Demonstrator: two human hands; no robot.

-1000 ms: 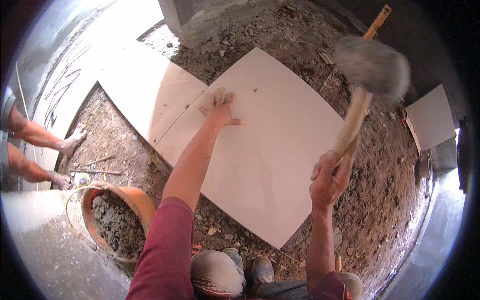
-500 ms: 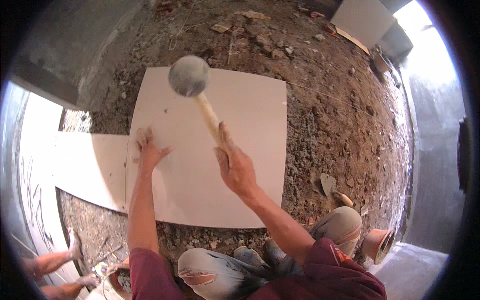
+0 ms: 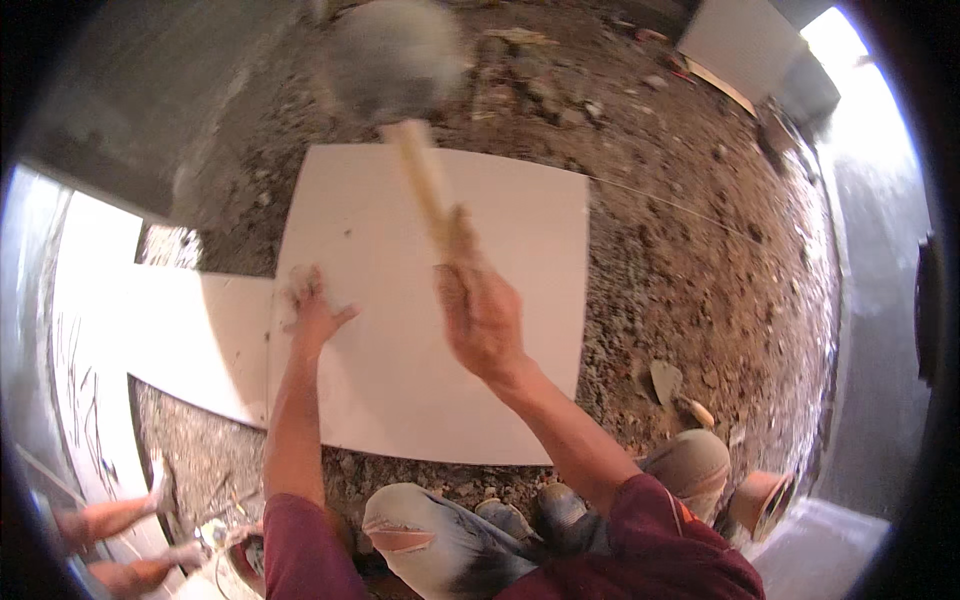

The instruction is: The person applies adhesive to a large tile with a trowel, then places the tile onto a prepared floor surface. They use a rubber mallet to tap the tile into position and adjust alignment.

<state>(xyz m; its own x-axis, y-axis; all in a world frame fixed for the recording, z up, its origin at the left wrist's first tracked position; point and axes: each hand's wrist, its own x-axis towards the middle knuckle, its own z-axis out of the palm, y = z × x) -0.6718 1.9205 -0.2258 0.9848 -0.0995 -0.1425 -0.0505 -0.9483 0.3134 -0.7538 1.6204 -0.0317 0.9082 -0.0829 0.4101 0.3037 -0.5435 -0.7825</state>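
My right hand is wrapped round the pale wooden handle of a mallet. Its round grey head is raised toward the top of the view and blurred by motion. Below lies a large, pale square floor tile on rough ground. My left hand rests on the tile near its left edge, fingers spread and thumb out. Against that edge sits another pale tile, partly sunlit.
A string runs off to the right over loose soil. A trowel lies right of the tile, with a bucket by my knee. Another person's bare legs show at lower left. Grey walls stand at the sides.
The mallet has risen closer to the view, its head looking larger and higher. My left hand stays spread on the tile. The whole view has shifted slightly.
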